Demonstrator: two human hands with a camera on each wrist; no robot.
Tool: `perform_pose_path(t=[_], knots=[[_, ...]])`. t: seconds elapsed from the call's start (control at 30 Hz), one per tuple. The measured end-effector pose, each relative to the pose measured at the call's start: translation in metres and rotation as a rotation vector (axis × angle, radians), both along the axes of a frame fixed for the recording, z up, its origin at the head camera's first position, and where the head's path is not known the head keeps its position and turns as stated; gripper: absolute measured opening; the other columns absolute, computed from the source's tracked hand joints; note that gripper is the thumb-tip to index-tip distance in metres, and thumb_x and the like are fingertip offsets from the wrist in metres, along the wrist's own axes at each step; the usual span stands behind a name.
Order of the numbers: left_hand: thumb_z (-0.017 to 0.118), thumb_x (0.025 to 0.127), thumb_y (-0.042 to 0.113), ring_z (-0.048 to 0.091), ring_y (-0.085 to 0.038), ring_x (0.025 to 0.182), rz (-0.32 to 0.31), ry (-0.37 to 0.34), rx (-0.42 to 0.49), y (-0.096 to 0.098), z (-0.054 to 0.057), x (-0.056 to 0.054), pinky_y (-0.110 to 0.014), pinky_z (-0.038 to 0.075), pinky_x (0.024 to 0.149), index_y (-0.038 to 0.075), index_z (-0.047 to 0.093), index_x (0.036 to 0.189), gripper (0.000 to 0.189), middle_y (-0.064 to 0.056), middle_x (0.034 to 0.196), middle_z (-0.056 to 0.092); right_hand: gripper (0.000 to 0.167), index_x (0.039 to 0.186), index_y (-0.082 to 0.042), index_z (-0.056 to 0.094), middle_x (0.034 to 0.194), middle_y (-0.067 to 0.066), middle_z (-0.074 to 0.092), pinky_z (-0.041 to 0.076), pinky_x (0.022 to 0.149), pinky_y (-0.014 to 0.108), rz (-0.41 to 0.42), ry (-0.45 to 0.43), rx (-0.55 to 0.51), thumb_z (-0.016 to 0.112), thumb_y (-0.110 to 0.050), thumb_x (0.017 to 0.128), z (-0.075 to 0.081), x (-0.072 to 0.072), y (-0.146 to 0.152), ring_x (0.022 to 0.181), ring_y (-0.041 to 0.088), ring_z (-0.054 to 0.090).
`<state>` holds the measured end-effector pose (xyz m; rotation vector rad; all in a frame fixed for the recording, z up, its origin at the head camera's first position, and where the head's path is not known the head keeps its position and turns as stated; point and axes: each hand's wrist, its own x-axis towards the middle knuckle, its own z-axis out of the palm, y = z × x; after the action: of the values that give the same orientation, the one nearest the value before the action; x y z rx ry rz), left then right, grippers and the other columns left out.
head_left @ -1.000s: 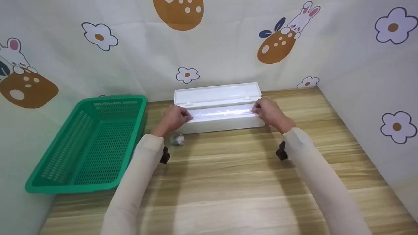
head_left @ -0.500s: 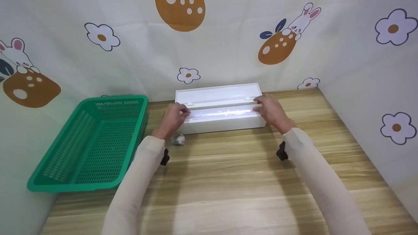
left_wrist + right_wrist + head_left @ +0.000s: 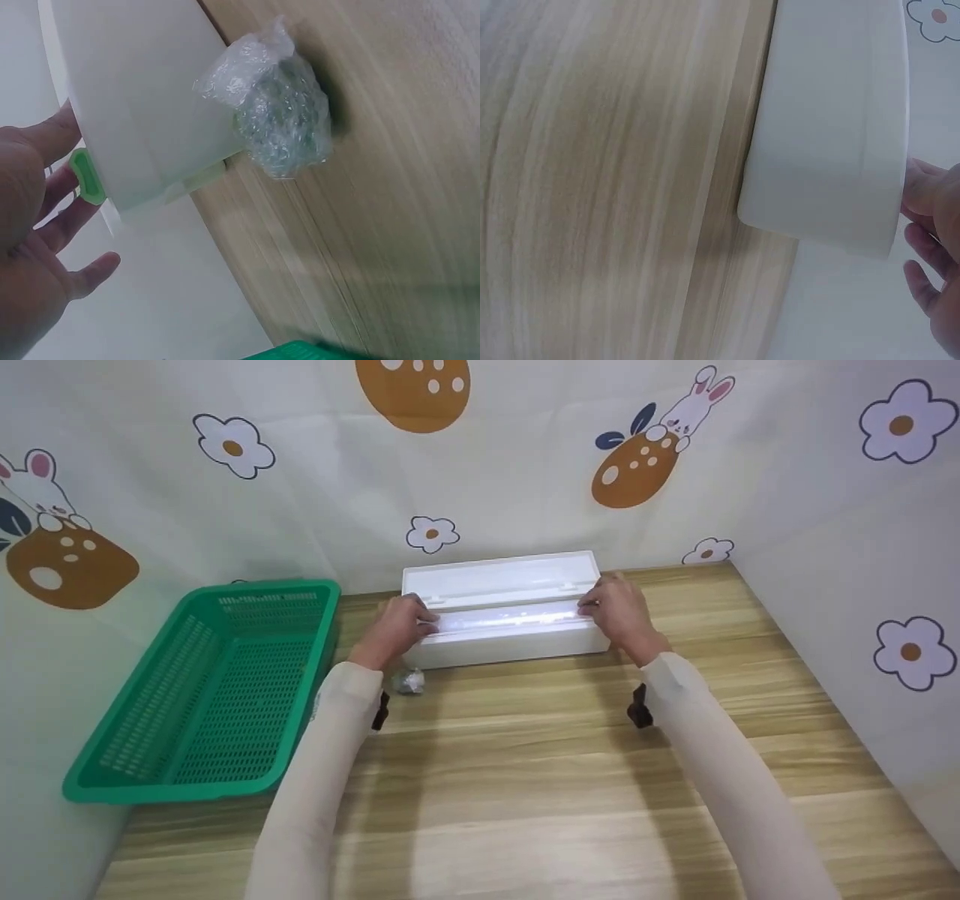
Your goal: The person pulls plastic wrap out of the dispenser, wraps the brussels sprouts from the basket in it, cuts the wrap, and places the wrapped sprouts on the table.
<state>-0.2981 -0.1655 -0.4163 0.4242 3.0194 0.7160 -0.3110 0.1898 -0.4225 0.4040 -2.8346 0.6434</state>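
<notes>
A long white cling film box [image 3: 517,645] stands near the back wall with its lid [image 3: 499,577] tipped back. Glossy clear film [image 3: 517,619] lies across its opening. At the left end, my left hand [image 3: 397,626] holds the film's edge with thumb and fingertips. My right hand [image 3: 619,607] pinches the film at the right end. In the left wrist view, a small green plastic piece [image 3: 88,176] sits on the box's rim beside the fingers. The box's wall hides the fingertips of the right hand in the right wrist view.
A crumpled ball of clear wrap [image 3: 409,682] lies on the wooden table [image 3: 525,780] just in front of the box's left corner. To the left stands a green slotted basket [image 3: 240,705]. Patterned fabric [image 3: 510,472] covers the walls behind and at the sides.
Half a second ago the right hand's thumb and forefinger were apart; now they are together on the film. The left hand has shifted slightly, and the box has stayed in place.
</notes>
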Motion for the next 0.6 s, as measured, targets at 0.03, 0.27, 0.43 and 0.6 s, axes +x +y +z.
perform_pose_path(t=[0.03,0.27,0.43,0.6], knots=[[0.072,0.092,0.011,0.067,-0.028,0.102,0.000,0.008,-0.001,0.0000,0.0000,-0.0005,-0.041,0.056,0.083,0.004,0.075,0.112,0.022,-0.015,0.114,0.071,0.010,0.093,-0.003,0.080,0.094,0.017,0.071,0.046,0.089,0.049,0.003,0.014,0.005,0.076,-0.011,0.087,-0.0011,0.0001,-0.0006,0.100,0.035,0.057],[0.073,0.091,0.009,0.062,-0.023,0.083,-0.030,0.075,-0.026,-0.0004,-0.0032,-0.0008,-0.036,0.052,0.072,0.003,0.079,0.094,0.009,-0.013,0.099,0.077,0.008,0.090,0.000,0.077,0.095,0.017,0.070,0.044,0.095,0.052,-0.002,0.028,0.032,0.072,-0.007,0.090,-0.0052,0.0002,-0.0041,0.101,0.036,0.057],[0.069,0.094,0.010,0.058,-0.029,0.097,-0.067,0.066,-0.099,-0.0008,-0.0028,-0.0006,-0.043,0.051,0.087,0.000,0.076,0.095,0.012,-0.016,0.104,0.069,0.009,0.092,0.002,0.075,0.097,0.019,0.070,0.044,0.095,0.053,-0.006,0.030,0.021,0.071,-0.006,0.091,-0.0060,0.0002,-0.0053,0.099,0.037,0.058],[0.061,0.098,0.008,0.058,-0.037,0.106,-0.081,0.082,-0.109,-0.0055,-0.0049,-0.0008,-0.050,0.048,0.097,-0.004,0.072,0.100,0.017,-0.021,0.106,0.066,0.010,0.092,0.001,0.075,0.097,0.018,0.070,0.045,0.095,0.054,0.006,0.060,0.019,0.071,-0.008,0.091,-0.0071,0.0013,-0.0052,0.099,0.039,0.061]])
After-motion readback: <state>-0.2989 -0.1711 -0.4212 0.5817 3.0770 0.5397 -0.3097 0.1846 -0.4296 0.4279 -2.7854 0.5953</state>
